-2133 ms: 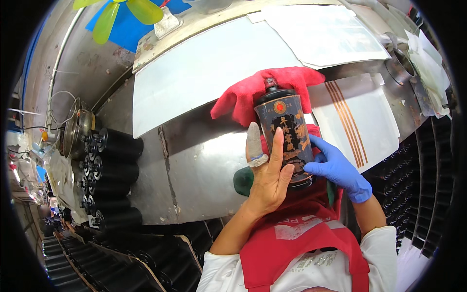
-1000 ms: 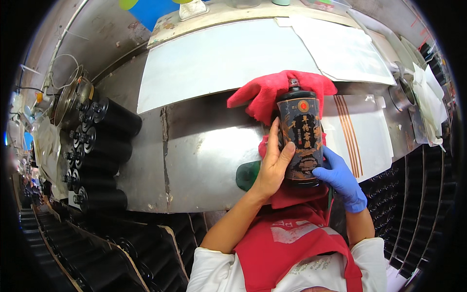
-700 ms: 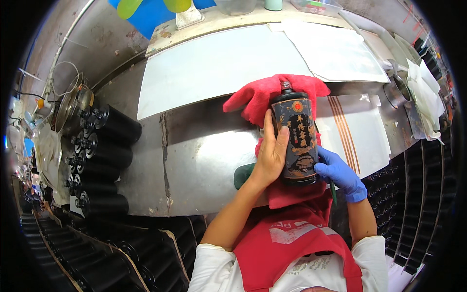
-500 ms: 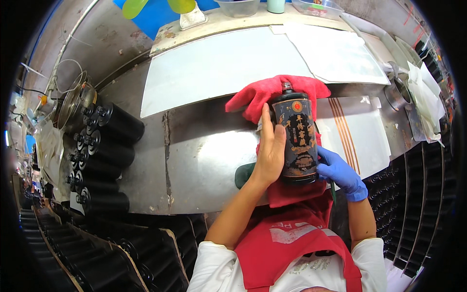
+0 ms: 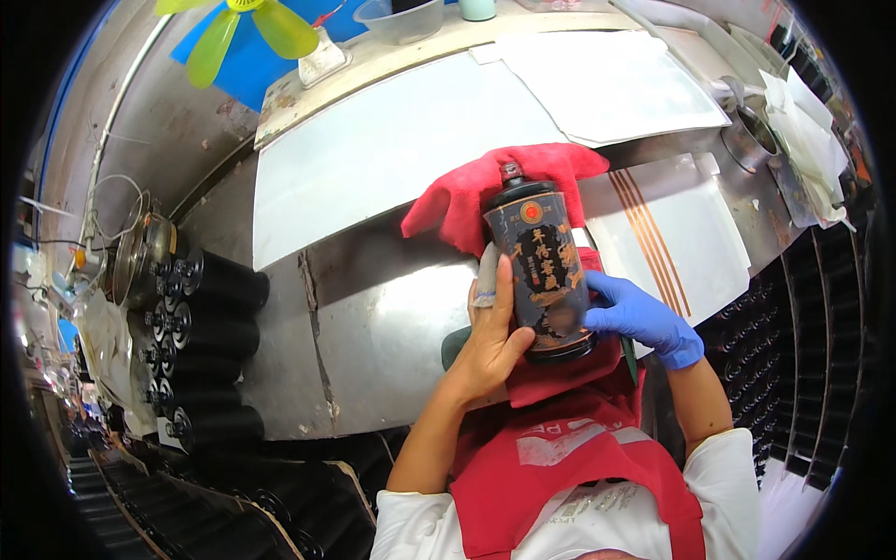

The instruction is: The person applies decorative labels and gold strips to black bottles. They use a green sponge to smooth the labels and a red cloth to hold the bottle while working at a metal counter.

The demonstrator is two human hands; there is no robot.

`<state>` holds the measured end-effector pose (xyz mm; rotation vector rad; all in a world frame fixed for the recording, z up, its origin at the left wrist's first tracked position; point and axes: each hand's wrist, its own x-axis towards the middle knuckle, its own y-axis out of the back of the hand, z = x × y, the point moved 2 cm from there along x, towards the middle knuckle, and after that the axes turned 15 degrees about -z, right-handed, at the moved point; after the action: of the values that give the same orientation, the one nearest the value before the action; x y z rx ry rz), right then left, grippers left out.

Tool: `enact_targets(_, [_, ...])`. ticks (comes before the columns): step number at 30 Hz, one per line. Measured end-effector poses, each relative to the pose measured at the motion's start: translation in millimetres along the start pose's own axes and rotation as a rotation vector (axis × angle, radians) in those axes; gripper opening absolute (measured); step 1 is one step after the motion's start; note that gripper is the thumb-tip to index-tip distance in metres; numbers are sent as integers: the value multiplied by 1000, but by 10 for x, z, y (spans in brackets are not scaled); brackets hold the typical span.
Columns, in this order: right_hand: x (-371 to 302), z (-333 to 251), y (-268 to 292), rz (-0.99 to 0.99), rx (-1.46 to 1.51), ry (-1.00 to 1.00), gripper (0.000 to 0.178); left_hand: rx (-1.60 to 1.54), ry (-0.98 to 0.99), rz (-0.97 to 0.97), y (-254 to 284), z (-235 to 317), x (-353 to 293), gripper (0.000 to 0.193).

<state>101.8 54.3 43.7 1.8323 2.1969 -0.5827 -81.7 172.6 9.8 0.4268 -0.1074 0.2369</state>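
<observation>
A black bottle [image 5: 539, 252] with gold lettering and a round orange emblem leans slightly left over a red cloth [image 5: 443, 210], its neck pointing away from me. My bare left hand [image 5: 487, 350] is closed against its lower left side, with the thumb near the base and the fingers along the edge. A greyish cloth wrap [image 5: 486, 278] covers one finger of that hand. On the right side, my right hand [image 5: 644, 319], in a blue glove, grips the lower part, its thumb over the front. The fingers behind the bottle are hidden.
Several black bottles [image 5: 219, 327] lie stacked at the left on the metal table [image 5: 392, 373]. White sheets [image 5: 607, 89] cover the far side. A brown-striped white sheet [image 5: 709, 238] lies to the right, near a metal cup [image 5: 749, 140]. A green-bladed fan [image 5: 245, 28] stands far left.
The view has shifted, bringing more of the fan in. My left hand has slid down toward the bottle's base, and its wrapped finger now shows. The bottle tilts a little more to the left.
</observation>
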Motion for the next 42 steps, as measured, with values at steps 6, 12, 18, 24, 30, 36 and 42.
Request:
enact_targets(6, [-62,-205,73,-79,80,-158,61,-86,1,158,56,121,10,73])
enact_targets(12, [-61,-59,15,-20,79,98,68,74,36,155,-96,279,154,68])
enact_targets(18, [-65,-263,30,-11,-19,-17,75,85,114,92,-128,293,20,72])
enact_targets(24, [11,12,108,-92,166,21,82,147,102,24,-191,325,-26,74])
enact_targets(30, [88,-399,180,151,-15,109,83,-69,95,337,208,475,388,69])
enact_targets(36, [302,-433,132,207,-465,229,83,-246,115,322,-46,364,457,66])
enact_targets(42, [254,-463,115,216,-295,172,96,-195,148,263,69,224,434,69])
